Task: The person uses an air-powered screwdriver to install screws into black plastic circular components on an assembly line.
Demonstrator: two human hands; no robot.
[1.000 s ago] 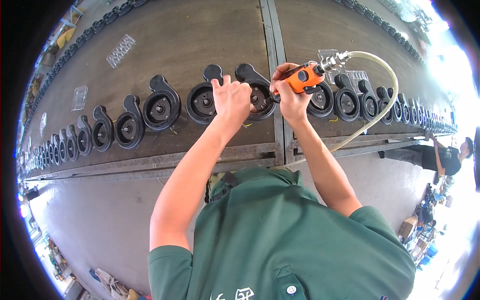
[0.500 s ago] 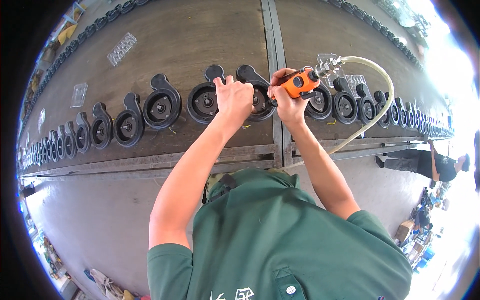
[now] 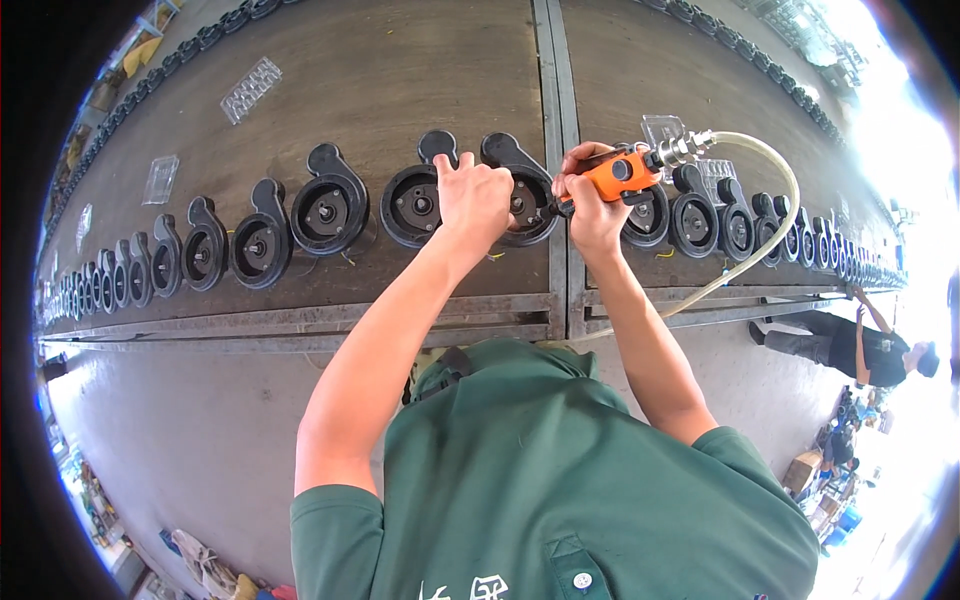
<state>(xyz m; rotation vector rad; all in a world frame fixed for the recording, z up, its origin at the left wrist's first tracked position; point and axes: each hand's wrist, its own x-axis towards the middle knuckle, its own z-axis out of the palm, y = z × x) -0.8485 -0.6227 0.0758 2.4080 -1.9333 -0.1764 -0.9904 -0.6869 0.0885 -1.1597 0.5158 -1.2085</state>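
My right hand [image 3: 597,205] is closed around an orange air-powered driver [image 3: 625,176], which lies nearly level with its dark nose pointing left. That nose is at the right rim of a black round housing [image 3: 535,205] with a rounded arm at its top. My left hand [image 3: 474,203] is curled over the left side of this housing, its fingers closed on the rim; some fingertips are hidden. Just left of it stands another black housing [image 3: 398,208], partly covered by my left hand, with a metal stud in its middle.
A long row of similar housings [image 3: 330,214] runs both ways along the workbench [image 3: 400,70]. A clear hose [image 3: 790,185] loops from the driver down past the bench's front edge. Clear plastic trays [image 3: 251,91] lie behind the row. At the far right, another person [image 3: 880,345] stands by the bench.
My right hand has drawn the driver a little to the right and its nose has moved away from the housing's middle. My left hand stays at the same housing.
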